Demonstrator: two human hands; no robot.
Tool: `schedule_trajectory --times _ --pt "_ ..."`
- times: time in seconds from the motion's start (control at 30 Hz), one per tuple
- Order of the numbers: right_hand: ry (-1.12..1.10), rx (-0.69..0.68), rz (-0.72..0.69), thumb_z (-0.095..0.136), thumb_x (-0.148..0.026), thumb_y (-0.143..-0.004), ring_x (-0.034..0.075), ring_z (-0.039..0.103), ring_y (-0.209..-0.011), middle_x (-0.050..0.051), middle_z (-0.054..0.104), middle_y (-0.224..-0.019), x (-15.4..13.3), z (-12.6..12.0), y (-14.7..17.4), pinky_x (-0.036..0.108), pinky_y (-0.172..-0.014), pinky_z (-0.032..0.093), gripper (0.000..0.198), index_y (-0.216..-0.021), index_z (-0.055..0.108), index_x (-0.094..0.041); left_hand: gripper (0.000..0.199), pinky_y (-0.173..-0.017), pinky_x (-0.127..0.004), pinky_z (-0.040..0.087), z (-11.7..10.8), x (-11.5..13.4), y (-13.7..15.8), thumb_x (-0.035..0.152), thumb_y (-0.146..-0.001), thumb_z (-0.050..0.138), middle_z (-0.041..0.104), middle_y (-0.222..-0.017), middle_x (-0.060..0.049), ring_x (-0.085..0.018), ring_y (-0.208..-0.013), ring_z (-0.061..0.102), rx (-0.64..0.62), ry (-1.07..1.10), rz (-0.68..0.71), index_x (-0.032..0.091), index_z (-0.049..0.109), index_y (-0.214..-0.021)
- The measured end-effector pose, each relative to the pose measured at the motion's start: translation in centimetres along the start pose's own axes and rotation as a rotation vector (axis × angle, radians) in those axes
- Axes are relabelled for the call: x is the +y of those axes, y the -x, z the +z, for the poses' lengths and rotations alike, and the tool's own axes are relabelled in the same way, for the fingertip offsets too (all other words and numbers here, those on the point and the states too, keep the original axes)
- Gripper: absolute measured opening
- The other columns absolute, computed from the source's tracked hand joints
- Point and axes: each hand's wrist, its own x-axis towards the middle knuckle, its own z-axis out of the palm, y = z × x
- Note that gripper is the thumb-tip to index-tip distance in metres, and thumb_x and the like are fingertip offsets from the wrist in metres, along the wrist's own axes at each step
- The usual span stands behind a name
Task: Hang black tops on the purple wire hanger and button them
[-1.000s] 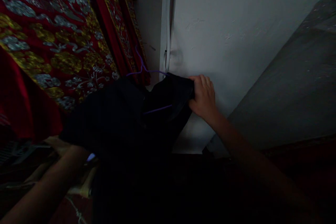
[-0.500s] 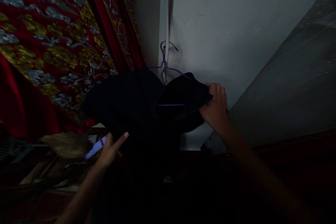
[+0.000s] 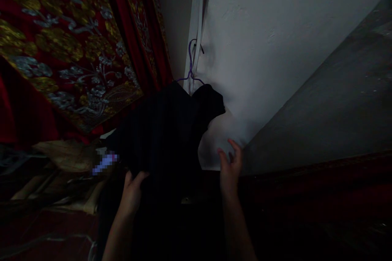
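Note:
A dark, short-sleeved shirt (image 3: 165, 130) hangs from a purple wire hanger (image 3: 190, 71) against the wall corner. My left hand (image 3: 133, 191) grips the lower left of the shirt, its fingertips partly lost in the dark cloth. To the right of the shirt, my right hand (image 3: 232, 169) is held up with its fingers apart and curled, holding nothing. A bare patch of wall shows between that hand and the sleeve. The lower part of the shirt fades into shadow, so its hem cannot be made out.
A red cloth (image 3: 67, 45) with gold and silver embroidery hangs at the left. Below it are brown, dry-looking pieces (image 3: 61, 155) and a small pale-blue item (image 3: 104, 164), blurred out. The white wall (image 3: 260, 49) meets a grey surface (image 3: 330, 102) on the right.
My right hand has let go of the shirt's collar or shoulder part and moved down; the shirt now hangs straighter. My left hand has shifted slightly lower on the cloth.

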Motion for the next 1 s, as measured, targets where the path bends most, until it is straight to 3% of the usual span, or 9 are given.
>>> schedule_trajectory --times 0.1,0.2,0.27,0.43,0.53,0.7,1.0 --pt "-0.105 -0.078 0.223 0.070 -0.049 -0.079 0.032 0.060 -0.116 0.013 0.068 -0.117 2.6 0.7 3.0 0.049 -0.099 0.047 0.043 -0.108 0.068 -0.018 0.044 -0.081 -0.033 0.051 -0.1 0.0 0.7 0.035 -0.053 0.078 0.073 -0.097 -0.002 -0.025 -0.095 0.066 -0.012 0.014 0.000 0.019 0.066 -0.093" --pt "-0.134 -0.283 0.166 0.070 -0.048 -0.081 0.028 0.062 -0.109 0.011 0.070 -0.107 1.8 2.2 5.2 0.046 -0.097 0.048 0.031 -0.094 0.072 -0.020 0.049 -0.082 -0.033 0.051 -0.2 0.2 1.4 0.036 -0.054 0.079 0.073 -0.098 -0.003 -0.026 -0.097 0.065 -0.023 -0.005 -0.011 0.018 0.067 -0.098" --pt "-0.144 -0.331 0.098 0.071 -0.044 -0.084 0.027 0.062 -0.110 0.010 0.069 -0.109 0.4 3.2 5.9 0.045 -0.098 0.048 0.025 -0.094 0.073 -0.021 0.052 -0.081 -0.035 0.051 -0.3 0.0 2.0 0.036 -0.052 0.079 0.072 -0.097 -0.004 -0.027 -0.097 0.065 -0.008 -0.008 -0.037 0.018 0.067 -0.099" --pt "-0.149 -0.291 0.007 0.071 -0.035 -0.085 0.025 0.062 -0.105 0.008 0.067 -0.104 -1.7 4.8 6.2 0.044 -0.099 0.046 0.016 -0.093 0.073 -0.021 0.058 -0.085 -0.037 0.053 -0.3 -0.5 3.7 0.035 -0.054 0.082 0.072 -0.105 -0.004 -0.029 -0.105 0.067 -0.070 0.002 -0.084 0.020 0.065 -0.108" --pt "-0.150 -0.270 0.002 0.069 -0.033 -0.086 0.025 0.062 -0.103 0.008 0.067 -0.101 -1.7 5.1 6.1 0.043 -0.097 0.045 0.012 -0.087 0.072 -0.021 0.057 -0.085 -0.036 0.054 -0.2 -0.2 4.4 0.032 -0.053 0.082 0.071 -0.097 -0.001 -0.029 -0.105 0.067 -0.053 0.015 -0.092 0.021 0.065 -0.106" --pt "-0.167 -0.283 0.022 0.066 -0.030 -0.087 0.024 0.062 -0.099 0.007 0.066 -0.097 -1.9 5.1 5.9 0.041 -0.095 0.045 0.012 -0.081 0.070 -0.020 0.055 -0.079 -0.035 0.057 0.2 1.3 5.6 0.032 -0.049 0.079 0.069 -0.087 0.001 -0.029 -0.101 0.069 -0.001 -0.006 -0.120 0.022 0.064 -0.101" --pt "-0.189 -0.334 0.013 0.068 -0.027 -0.085 0.023 0.062 -0.097 0.006 0.066 -0.095 -2.3 4.3 5.9 0.040 -0.092 0.045 0.006 -0.085 0.069 -0.021 0.053 -0.077 -0.034 0.059 0.1 1.6 6.2 0.031 -0.050 0.078 0.073 -0.094 -0.002 -0.027 -0.097 0.072 -0.032 -0.021 -0.133 0.020 0.065 -0.100"
